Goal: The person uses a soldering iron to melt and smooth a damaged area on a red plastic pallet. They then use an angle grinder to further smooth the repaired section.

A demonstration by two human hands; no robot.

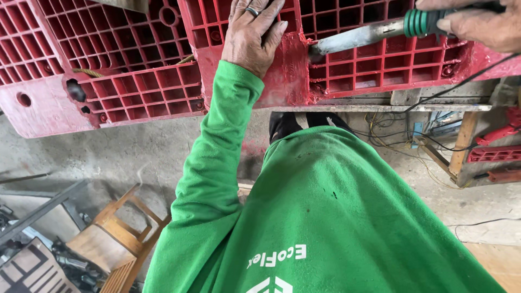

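Note:
My left hand (pixel 251 33), with a ring on one finger, lies flat on the red plastic grid pallet (pixel 347 65), fingers spread, pressing on it. My right hand (pixel 477 23) grips the dark and green handle of a corded tool (pixel 423 21). The tool's grey metal barrel (pixel 358 38) points left, and its tip touches a rough, melted-looking seam in the pallet (pixel 304 59). A second red pallet piece (pixel 108 70), cracked and with holes, lies to the left. My green sleeve and shirt fill the lower middle of the view.
The pallet rests on a wooden bench (pixel 380 106). Yellow and black wires (pixel 396 130) hang under it. Red plastic pieces (pixel 494 154) lie at the right. A wooden chair (pixel 122 233) and metal scrap (pixel 32 255) stand on the concrete floor at lower left.

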